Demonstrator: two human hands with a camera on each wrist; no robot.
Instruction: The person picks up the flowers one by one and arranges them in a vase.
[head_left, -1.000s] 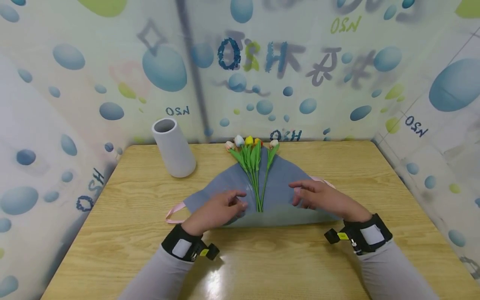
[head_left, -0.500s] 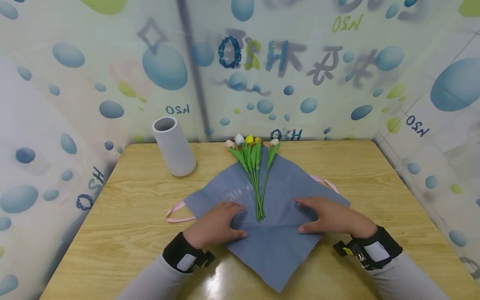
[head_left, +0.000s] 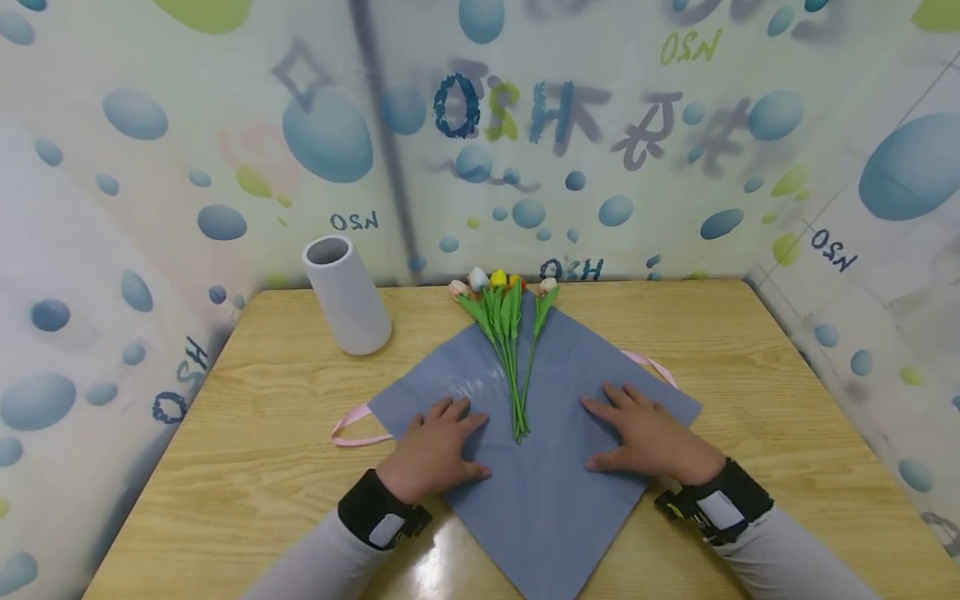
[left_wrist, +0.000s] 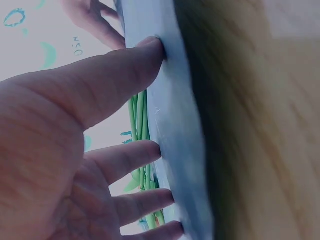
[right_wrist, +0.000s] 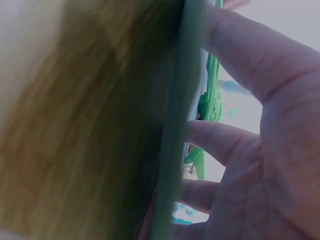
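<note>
A blue-grey sheet of wrapping paper (head_left: 547, 508) lies spread like a diamond on the table, one corner toward me. On its upper half rests a bunch of tulips (head_left: 512, 333), with white, yellow, orange and pale pink heads pointing away. My left hand (head_left: 435, 446) has its fingers spread, their tips touching the paper left of the stems. To the right of the stems my right hand (head_left: 648, 433) touches the sheet the same way, fingers apart. Both wrist views show fingertips against the paper near its edge, with green stems (left_wrist: 140, 115) beyond. Neither hand grips anything.
A white vase (head_left: 348, 300) stands upright at the back left of the wooden table (head_left: 247, 417). Pink ribbon (head_left: 356, 427) sticks out from under the sheet at the left, and more ribbon (head_left: 651, 367) at the right. A patterned wall rises behind the table.
The near part of the paper, folded back a second ago, has come down flat toward me. Both hands have lowered onto the sheet and spread their fingers. Tulips and vase look unmoved.
</note>
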